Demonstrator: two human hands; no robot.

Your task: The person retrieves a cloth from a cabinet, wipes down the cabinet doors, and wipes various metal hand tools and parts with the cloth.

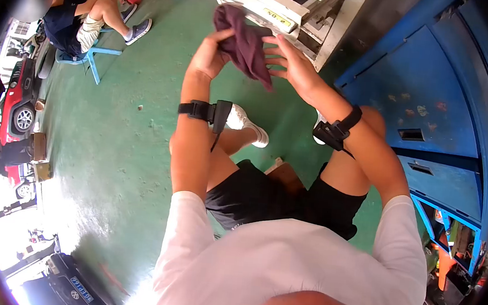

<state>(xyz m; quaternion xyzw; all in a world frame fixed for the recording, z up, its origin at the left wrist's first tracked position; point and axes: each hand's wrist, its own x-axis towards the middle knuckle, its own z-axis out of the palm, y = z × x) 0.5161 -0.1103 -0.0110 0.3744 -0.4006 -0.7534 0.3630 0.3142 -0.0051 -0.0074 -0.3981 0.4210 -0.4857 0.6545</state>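
A dark purple cloth hangs crumpled in front of me, its lower corner drooping. My left hand has closed on the cloth's left side, thumb lying over the fabric. At the cloth's right edge, my right hand has its fingers spread apart; whether the fingertips touch the fabric I cannot tell. Just beyond the cloth stands a white frame with a yellow-edged label. Each forearm wears a black strapped device.
Close on my right stands a blue metal cabinet, with tools on its lower shelf. Another person sits on a blue stool at the upper left. A red car and a dark car are on the left. The floor is green.
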